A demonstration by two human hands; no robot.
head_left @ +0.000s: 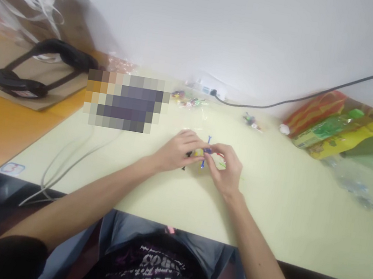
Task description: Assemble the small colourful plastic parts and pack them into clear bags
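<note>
Both hands meet over the pale yellow table [177,199], close to its middle. Between their fingertips is a small blue plastic piece [209,139] with thin arms sticking out above and below. My left hand [179,151] is closed, thumb and fingers pinching from the left; a small black piece [184,168] shows under it, along with a bit of yellow. My right hand [227,167] pinches the blue piece from the right. Thin red and green parts [222,164] show by its thumb. How the coloured pieces join is too small to tell.
Small colourful pieces [188,101] and another cluster [252,120] lie at the back. A white power strip [210,88] with a dark cable stands by the wall. Snack packages [336,130] and clear plastic [356,187] are right; a black frame-like device [21,85] and grey cables [72,168] are left.
</note>
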